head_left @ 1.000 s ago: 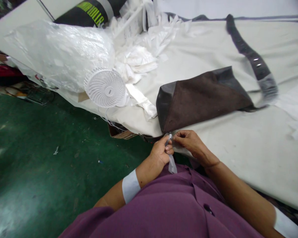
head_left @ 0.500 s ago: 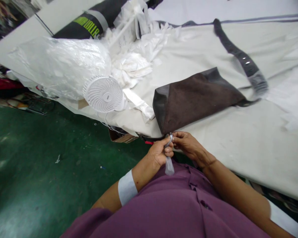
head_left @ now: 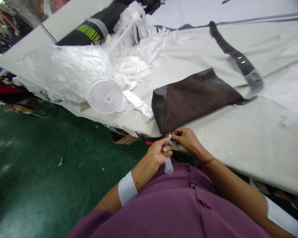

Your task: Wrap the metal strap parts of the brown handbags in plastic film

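A dark brown bag (head_left: 196, 96) with black corners lies on its side on the covered table, its near corner at the table's edge. Just below that corner, my left hand (head_left: 160, 150) is closed around a strap end wrapped in clear plastic (head_left: 169, 164), which hangs down from the fist. My right hand (head_left: 185, 140) pinches close beside it, at a small metal fitting (head_left: 169, 134); the fingertips hide exactly what they grip. From the bag's far end, a dark strap with metal eyelets (head_left: 239, 59) curves back over the table.
A small white fan (head_left: 105, 96) stands at the table's left edge, its cord hanging down. Behind it lie clear plastic sheeting (head_left: 64, 71), crumpled white wrapping (head_left: 132, 67) and a black roll with green letters (head_left: 89, 31). A cardboard box (head_left: 124, 138) sits below the edge.
The view has shifted slightly. Both hands stay at the same spot by the bag's corner, with the right wrist raised a little. The bag has not visibly moved on the table.
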A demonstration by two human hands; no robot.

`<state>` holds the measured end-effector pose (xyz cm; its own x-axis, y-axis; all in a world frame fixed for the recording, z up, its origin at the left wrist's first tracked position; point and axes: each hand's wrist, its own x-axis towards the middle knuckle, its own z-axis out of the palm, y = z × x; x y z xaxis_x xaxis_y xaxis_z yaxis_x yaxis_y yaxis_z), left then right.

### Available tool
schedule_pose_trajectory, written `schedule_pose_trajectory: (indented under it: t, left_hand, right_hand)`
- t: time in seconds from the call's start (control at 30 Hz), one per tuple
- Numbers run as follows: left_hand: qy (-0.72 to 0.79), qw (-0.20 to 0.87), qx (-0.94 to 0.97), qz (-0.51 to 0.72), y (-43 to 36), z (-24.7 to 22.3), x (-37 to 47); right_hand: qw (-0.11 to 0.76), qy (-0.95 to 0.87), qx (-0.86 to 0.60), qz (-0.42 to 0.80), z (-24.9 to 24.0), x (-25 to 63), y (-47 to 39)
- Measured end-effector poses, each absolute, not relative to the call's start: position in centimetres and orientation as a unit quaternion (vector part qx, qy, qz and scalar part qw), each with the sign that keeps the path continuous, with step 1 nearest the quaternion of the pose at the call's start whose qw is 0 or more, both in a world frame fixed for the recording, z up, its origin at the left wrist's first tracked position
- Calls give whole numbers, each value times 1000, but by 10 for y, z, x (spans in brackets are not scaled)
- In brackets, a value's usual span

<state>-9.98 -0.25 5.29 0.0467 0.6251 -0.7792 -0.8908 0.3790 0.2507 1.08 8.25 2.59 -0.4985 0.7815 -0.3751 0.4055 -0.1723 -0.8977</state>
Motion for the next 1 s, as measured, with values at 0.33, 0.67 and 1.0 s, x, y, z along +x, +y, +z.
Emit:
schedule_pose_trajectory:
  t: [0.33,0.67,1.0]
  left_hand:
    - [473,681,-126,545,1,74,-107]
    - [513,633,-55,577,-3,58,-89]
    - [487,637,9,598,-17,48,-80]
  right_hand:
    - [208,-612,-474,598,28,20,89]
    - [184,-558,-460,666,61,21,64]
    - [178,-376,-466,781,58,9,64]
